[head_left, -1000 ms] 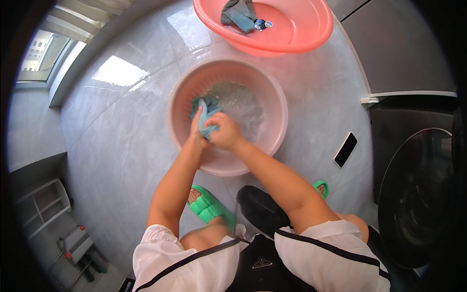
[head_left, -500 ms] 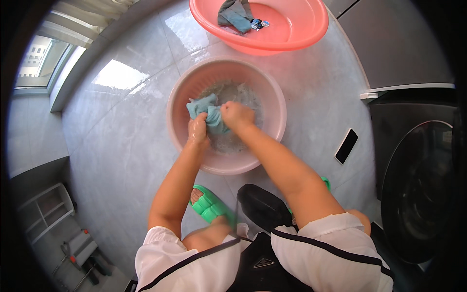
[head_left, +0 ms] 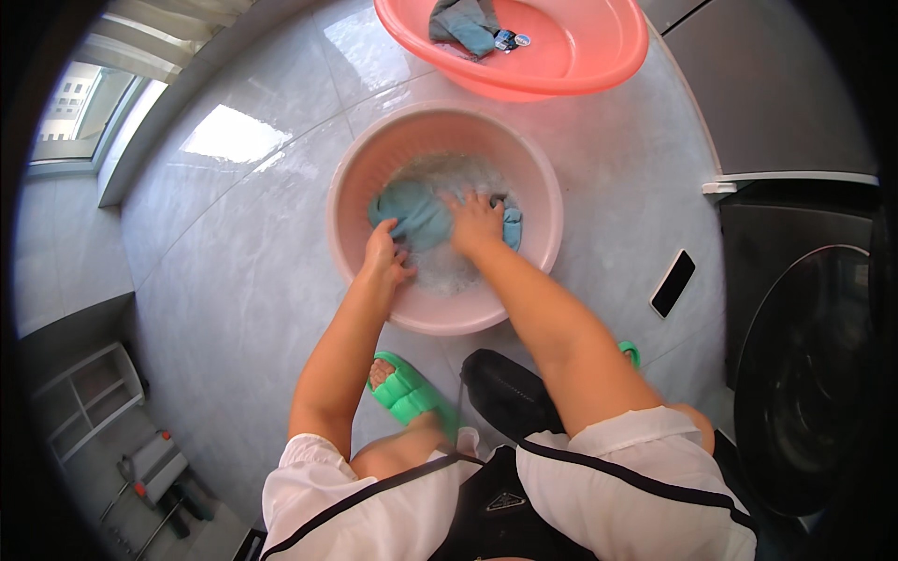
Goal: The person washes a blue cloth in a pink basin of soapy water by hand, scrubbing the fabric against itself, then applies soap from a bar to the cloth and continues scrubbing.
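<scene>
Washing is in hand: in the pink basin (head_left: 374, 178) on the floor, the teal cloth (head_left: 416, 213) lies in sudsy water, left hand (head_left: 385, 257) gripping its edge, right hand (head_left: 475, 222) pressing flat, fingers spread; next calls for steady rubbing

Sunlit grey marble floor (head_left: 224, 280), window (head_left: 79, 103), dark washing machine (head_left: 804, 374).

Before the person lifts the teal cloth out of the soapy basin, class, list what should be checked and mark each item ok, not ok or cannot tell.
1. Both hands on the teal cloth: left hand and right hand touch it: ok.
2. Firm grip on the cloth: cannot tell.
3. Pale pink basin flat on the floor: ok.
4. Second basin within reach, room left beside its grey garment: ok.
5. Phone away from splashes: lies on the tiles near the basin: not ok.
</scene>
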Demonstrator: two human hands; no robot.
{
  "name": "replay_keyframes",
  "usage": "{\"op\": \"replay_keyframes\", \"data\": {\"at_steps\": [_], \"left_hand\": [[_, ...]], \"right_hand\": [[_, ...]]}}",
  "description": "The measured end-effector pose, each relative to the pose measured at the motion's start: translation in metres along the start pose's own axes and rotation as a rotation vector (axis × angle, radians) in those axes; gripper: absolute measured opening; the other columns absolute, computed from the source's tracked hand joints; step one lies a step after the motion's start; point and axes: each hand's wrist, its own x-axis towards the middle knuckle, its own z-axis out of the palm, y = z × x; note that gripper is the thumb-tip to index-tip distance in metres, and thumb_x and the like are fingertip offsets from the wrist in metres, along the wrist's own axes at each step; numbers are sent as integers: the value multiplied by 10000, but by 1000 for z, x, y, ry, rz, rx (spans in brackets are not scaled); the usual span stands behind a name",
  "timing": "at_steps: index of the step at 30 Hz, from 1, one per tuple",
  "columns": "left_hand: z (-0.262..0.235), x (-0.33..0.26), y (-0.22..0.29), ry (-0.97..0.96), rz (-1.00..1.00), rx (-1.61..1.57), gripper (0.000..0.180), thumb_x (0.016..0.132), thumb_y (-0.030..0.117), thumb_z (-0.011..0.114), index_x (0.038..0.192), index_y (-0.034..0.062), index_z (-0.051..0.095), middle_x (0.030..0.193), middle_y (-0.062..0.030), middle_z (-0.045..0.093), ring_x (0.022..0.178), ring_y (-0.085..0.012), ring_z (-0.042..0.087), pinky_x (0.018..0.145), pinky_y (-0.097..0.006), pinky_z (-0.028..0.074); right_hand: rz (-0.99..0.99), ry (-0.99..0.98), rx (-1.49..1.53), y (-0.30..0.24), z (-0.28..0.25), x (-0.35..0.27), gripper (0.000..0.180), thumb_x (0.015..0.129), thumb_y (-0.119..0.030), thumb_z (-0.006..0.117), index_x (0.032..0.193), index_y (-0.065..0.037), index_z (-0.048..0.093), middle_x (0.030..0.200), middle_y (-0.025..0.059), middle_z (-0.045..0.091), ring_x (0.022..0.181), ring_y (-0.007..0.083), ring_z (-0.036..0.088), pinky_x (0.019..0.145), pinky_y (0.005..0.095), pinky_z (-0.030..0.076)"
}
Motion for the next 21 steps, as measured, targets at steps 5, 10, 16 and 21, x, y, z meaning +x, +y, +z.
{"op": "replay_keyframes", "data": {"at_steps": [5, 10, 16, 21], "left_hand": [[57, -17, -11, -34, -64, -36, 1061, 1036, 643, 705, 1826, 157, 190, 1873, -234, 195, 1715, -461, 257, 1263, -847, 246], [15, 16, 15, -754, -128, -236, 789, 1106, 738, 526, 1578, 107, 566, 1569, -187, 636, 1424, -383, 649, 1159, -650, 542], [33, 35, -31, -1009, -121, -367, 629, 1137, 621, 527, 1448, 86, 637, 1433, -156, 686, 1316, -337, 691, 1104, -554, 594], [64, 3, -52, -887, -33, -366, 532, 1146, 533, 535, 1388, 74, 652, 1345, -140, 700, 1249, -328, 704, 1077, -511, 605]], "right_hand": [[115, 248, 417, 28, 21, -3, 696, 852, -171, 826, 1520, -287, 670, 1461, 92, 696, 1402, 348, 615, 1181, 580, 465], [-310, 607, 771, -48, -48, -49, 407, 794, -115, 775, 1183, -234, 799, 1198, 99, 758, 1203, 355, 693, 1149, 563, 484], [-664, 719, 827, -48, -83, -87, 327, 766, -39, 737, 1046, -203, 776, 1139, 89, 697, 1242, 365, 664, 1304, 652, 353], [-544, 697, 1191, -23, -85, -96, 306, 756, -26, 715, 1036, -124, 790, 1180, 136, 729, 1207, 387, 689, 1215, 540, 475]]}}
